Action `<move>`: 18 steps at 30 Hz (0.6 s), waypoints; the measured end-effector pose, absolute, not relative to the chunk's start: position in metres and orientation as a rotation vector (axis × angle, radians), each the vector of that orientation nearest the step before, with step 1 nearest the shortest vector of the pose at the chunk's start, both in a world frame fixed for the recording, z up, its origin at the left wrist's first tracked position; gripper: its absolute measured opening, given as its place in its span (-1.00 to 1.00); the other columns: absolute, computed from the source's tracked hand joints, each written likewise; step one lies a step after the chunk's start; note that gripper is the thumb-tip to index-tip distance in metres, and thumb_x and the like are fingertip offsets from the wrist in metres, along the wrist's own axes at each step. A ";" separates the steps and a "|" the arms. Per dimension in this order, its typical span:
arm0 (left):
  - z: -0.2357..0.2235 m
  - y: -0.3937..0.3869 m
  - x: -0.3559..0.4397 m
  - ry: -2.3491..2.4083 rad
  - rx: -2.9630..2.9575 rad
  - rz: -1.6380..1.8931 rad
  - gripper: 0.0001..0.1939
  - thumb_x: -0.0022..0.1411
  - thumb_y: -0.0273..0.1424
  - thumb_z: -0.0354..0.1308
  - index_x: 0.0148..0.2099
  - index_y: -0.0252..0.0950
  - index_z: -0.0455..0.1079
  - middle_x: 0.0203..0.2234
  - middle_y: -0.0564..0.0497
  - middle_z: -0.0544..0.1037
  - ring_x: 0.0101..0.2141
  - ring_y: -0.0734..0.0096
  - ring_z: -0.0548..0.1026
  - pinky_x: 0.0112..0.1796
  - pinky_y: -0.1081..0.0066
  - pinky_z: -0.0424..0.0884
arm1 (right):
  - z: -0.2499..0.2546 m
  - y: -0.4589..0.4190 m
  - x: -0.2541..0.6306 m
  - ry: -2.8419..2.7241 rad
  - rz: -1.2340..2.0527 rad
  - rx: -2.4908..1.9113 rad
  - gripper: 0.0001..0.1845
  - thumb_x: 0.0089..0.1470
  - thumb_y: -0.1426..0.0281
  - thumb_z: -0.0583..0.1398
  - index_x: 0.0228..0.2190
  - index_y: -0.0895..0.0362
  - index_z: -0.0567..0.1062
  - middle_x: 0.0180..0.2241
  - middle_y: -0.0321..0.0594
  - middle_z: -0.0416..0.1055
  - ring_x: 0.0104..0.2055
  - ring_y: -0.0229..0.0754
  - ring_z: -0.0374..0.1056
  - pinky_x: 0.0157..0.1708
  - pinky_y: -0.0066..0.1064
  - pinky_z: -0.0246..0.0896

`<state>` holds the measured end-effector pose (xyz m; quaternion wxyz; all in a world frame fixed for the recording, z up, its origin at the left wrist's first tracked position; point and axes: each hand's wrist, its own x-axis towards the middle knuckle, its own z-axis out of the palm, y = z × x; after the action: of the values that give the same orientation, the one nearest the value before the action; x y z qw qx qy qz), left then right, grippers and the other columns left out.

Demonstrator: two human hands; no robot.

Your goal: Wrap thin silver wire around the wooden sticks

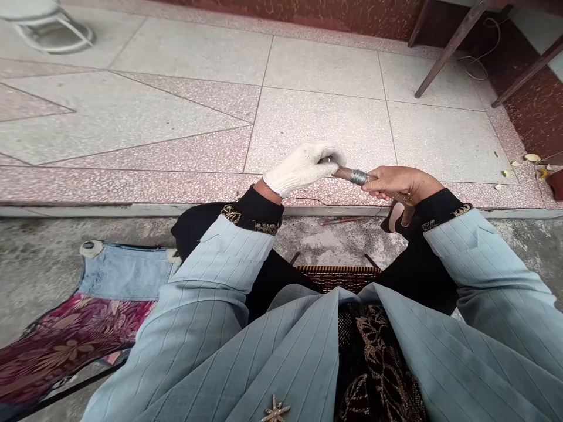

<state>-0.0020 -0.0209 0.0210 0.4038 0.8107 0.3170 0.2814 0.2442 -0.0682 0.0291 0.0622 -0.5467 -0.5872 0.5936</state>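
Wire-wound rod, in right grip, seemingly touching left grip

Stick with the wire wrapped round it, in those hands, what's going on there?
A person holds a stick in the bare right hand, with silvery wire wound around it between the two hands. The left hand, in a white glove, is curled at the stick's other end; exactly what its fingers grip is hard to tell. Both hands are above the edge of the tiled floor, and a denim-and-floral cloth item lies to the person's left.
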 end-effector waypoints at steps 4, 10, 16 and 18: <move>0.017 -0.018 -0.004 0.681 1.984 0.580 -0.79 0.04 -0.49 0.19 -0.22 -0.28 0.55 -0.38 0.02 0.56 -0.33 0.42 0.47 -0.24 0.37 0.37 | 0.033 -0.073 0.246 -1.989 1.949 -1.470 -0.73 -0.05 0.29 0.35 -0.60 0.12 0.42 -0.69 -0.37 0.25 -0.67 -0.37 0.11 -0.66 -0.50 0.06; 0.003 -0.029 0.013 0.480 1.632 0.501 -0.83 0.02 -0.44 0.28 -0.26 -0.35 0.53 -0.33 -0.04 0.60 -0.31 0.41 0.52 -0.20 0.34 0.43 | 0.034 -0.079 0.239 -2.194 1.968 -1.309 -0.80 0.00 0.28 0.31 -0.46 0.14 0.46 -0.64 -0.42 0.25 -0.62 -0.39 0.15 -0.60 -0.53 0.06; -0.018 -0.043 0.043 0.541 1.549 0.838 -0.86 0.18 -0.34 0.18 -0.30 -0.29 0.51 -0.31 -0.05 0.58 -0.23 0.37 0.52 -0.15 0.32 0.43 | 0.035 -0.079 0.234 -2.159 1.601 -1.501 -0.69 -0.03 0.27 0.32 -0.59 0.14 0.36 -0.67 -0.40 0.20 -0.65 -0.39 0.10 -0.65 -0.49 -0.03; -0.022 -0.044 0.046 0.600 1.554 0.875 -0.84 0.20 -0.35 0.13 -0.26 -0.27 0.52 -0.32 -0.04 0.57 -0.25 0.39 0.51 -0.20 0.36 0.43 | 0.033 -0.077 0.235 -2.120 1.507 -1.545 -0.76 -0.08 0.33 0.35 -0.54 0.12 0.38 -0.63 -0.38 0.23 -0.62 -0.36 0.13 -0.64 -0.47 0.00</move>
<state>0.0456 -0.0438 -0.0225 0.5893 0.6673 0.2575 0.3757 0.2350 -0.0775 0.0328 0.0581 -0.5098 -0.6995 0.4974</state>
